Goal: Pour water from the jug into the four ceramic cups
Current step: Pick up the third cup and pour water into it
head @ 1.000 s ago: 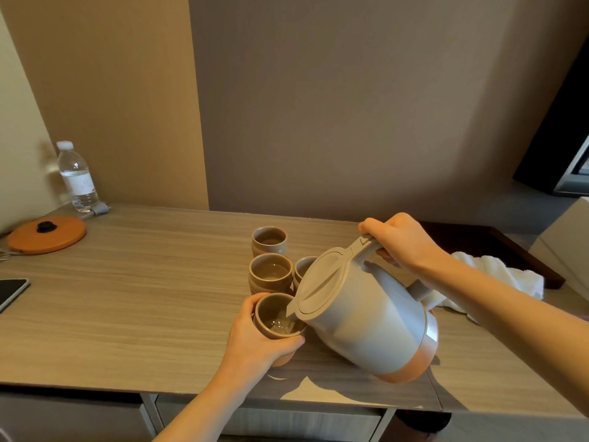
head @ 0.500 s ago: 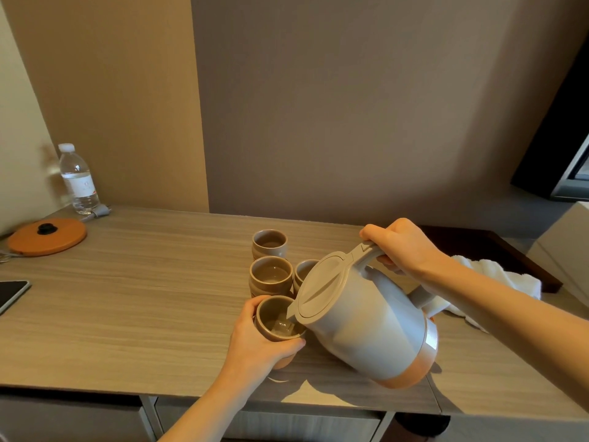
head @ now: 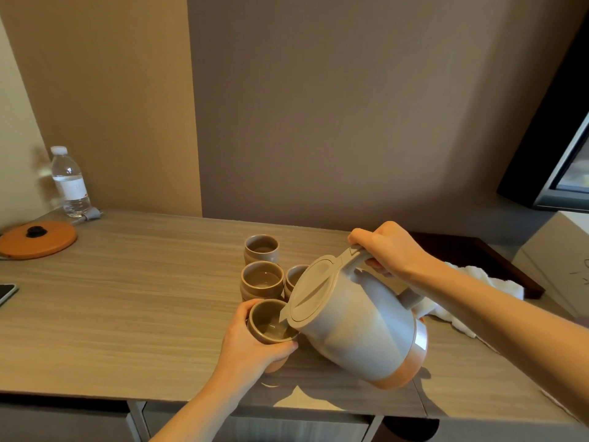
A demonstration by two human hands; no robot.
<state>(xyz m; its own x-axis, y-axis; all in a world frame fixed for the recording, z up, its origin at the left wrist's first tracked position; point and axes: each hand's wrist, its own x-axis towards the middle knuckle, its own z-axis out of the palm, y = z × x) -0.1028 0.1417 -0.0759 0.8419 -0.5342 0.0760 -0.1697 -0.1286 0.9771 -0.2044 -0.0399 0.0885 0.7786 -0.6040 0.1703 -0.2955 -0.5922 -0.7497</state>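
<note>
Jug, smooth grey plastic with a flat round lid and an orange base band, hangs tilted at lower centre, its spout over the near ceramic cup. The right hand grips its handle; the left hand wraps around that rounded brown cup. Three matching cups stand just behind on the wood-grain worktop. At the left edge stands a clear ribbed bottle, its label unreadable, near a round orange lid
</note>
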